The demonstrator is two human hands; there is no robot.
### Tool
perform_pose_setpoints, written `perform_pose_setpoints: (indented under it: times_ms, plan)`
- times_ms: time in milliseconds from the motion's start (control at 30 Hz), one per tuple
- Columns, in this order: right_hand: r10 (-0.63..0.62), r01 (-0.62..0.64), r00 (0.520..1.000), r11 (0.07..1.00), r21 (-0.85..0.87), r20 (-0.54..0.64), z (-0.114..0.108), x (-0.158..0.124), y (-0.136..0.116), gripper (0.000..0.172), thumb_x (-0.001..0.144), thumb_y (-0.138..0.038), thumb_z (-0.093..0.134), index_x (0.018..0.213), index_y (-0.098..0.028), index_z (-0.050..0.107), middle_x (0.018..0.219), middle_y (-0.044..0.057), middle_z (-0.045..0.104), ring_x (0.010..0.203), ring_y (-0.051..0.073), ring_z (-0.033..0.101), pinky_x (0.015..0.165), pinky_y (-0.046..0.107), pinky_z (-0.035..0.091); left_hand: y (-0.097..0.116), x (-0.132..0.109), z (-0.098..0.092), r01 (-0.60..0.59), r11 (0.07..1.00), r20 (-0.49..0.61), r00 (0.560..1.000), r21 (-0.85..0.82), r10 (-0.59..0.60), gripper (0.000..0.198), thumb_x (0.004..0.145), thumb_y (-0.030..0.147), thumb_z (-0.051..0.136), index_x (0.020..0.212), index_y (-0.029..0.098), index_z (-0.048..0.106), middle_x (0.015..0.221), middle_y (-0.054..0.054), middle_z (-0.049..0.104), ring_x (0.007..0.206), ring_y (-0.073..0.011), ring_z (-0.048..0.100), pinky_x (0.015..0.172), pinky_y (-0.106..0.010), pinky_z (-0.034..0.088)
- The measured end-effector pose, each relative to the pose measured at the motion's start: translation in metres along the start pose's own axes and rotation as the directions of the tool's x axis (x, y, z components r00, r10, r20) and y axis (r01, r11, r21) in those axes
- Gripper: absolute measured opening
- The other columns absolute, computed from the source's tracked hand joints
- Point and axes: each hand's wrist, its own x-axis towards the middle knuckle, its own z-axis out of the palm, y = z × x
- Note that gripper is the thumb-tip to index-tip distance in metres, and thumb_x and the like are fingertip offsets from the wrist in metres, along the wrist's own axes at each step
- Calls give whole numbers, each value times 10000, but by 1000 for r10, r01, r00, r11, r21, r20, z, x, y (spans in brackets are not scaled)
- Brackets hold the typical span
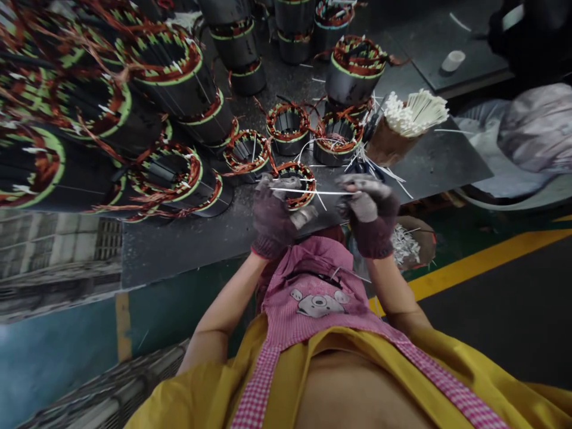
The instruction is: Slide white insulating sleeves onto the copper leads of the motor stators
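My left hand [276,214], in a dark purple glove with grey fingertips, is at the near left of a small motor stator [308,193] with copper windings. Its fingers lie over the stator's rim and its thumb is on the near side, gripping it. My right hand [373,208], gloved alike and slightly blurred, pinches one end of a thin white cable tie [313,191]. The tie runs nearly level across the stator to my left fingers; whether they hold its end I cannot tell. Another white strip stands out beside the stator's right side.
More small stators [288,140] stand just beyond. Larger stators [172,89] are stacked at the left. A brown container [388,143] full of white ties stands at the right, with loose ties beside it. Below the table edge is a bin of white scraps [406,247].
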Motion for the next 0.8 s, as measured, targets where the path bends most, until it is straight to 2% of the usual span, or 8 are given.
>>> perform_pose_setpoints:
  times_ms: [67, 167, 267, 400, 467, 567, 633, 800]
  plan:
    - [-110, 110, 994, 993, -39, 4, -15, 4, -18, 37, 979, -368, 843, 981, -332, 839, 1085, 1, 866, 1006, 225, 828, 922, 432, 695, 4, 0, -9, -93, 984, 100, 992, 153, 78, 436, 885, 522, 886, 1209, 254, 773, 1297, -115, 819, 1385, -391, 708, 1384, -686, 363]
    - [-115, 141, 975, 982, -128, 191, -38, -1, -37, 55, 941, -283, 879, 984, -312, 861, 1114, 23, 881, 982, 223, 837, 843, 384, 702, 8, 3, -19, -208, 928, 246, 960, 309, 133, 411, 914, 407, 860, 1270, 234, 751, 1325, -134, 814, 1446, -410, 672, 1379, -690, 362]
    - [-77, 168, 913, 965, -200, 400, -54, -16, -41, 230, 1004, -258, 796, 1201, -349, 874, 1243, 46, 875, 1073, 246, 848, 869, 396, 722, 8, 10, -26, -241, 915, 325, 937, 324, 132, 434, 964, 381, 799, 1362, 227, 724, 1377, -136, 803, 1489, -399, 645, 1348, -651, 426]
    - [-55, 169, 831, 973, -156, 554, -63, -31, -39, 459, 1072, -202, 671, 1484, -381, 764, 1525, 60, 771, 1329, 261, 788, 1044, 409, 703, 4, 16, -32, -273, 899, 400, 908, 341, 124, 460, 985, 405, 777, 1409, 243, 698, 1430, -110, 786, 1494, -372, 643, 1342, -618, 450]
    - [-4, 85, 780, 991, -100, 626, -62, -34, -38, 433, 1081, -204, 674, 1473, -363, 766, 1529, 69, 766, 1351, 246, 778, 1069, 387, 693, 1, 17, -33, -305, 894, 417, 896, 328, 153, 422, 977, 407, 791, 1357, 246, 706, 1384, -100, 800, 1448, -348, 675, 1389, -605, 397]
    - [78, -30, 723, 996, -82, 687, -59, -38, -35, 295, 1082, -220, 701, 1333, -311, 825, 1329, 78, 851, 1209, 224, 832, 993, 348, 710, -4, 14, -30, -306, 905, 381, 907, 294, 183, 311, 989, 423, 773, 1241, 250, 710, 1338, -112, 802, 1390, -327, 704, 1418, -607, 350]
    - [124, -92, 722, 992, -83, 681, -58, -41, -31, 232, 1068, -233, 734, 1257, -304, 848, 1225, 69, 876, 1142, 220, 850, 963, 334, 713, -8, 11, -28, -261, 930, 327, 930, 258, 170, 280, 996, 457, 758, 1189, 262, 704, 1345, -122, 789, 1400, -335, 691, 1407, -629, 360]
    - [199, -222, 718, 974, -52, 667, -60, -51, -23, 194, 1044, -257, 777, 1201, -323, 869, 1187, 60, 890, 1149, 227, 855, 978, 368, 711, -18, 6, -22, -162, 979, 276, 953, 127, 122, 385, 915, 590, 835, 1118, 286, 713, 1293, -132, 776, 1381, -393, 681, 1362, -672, 406]
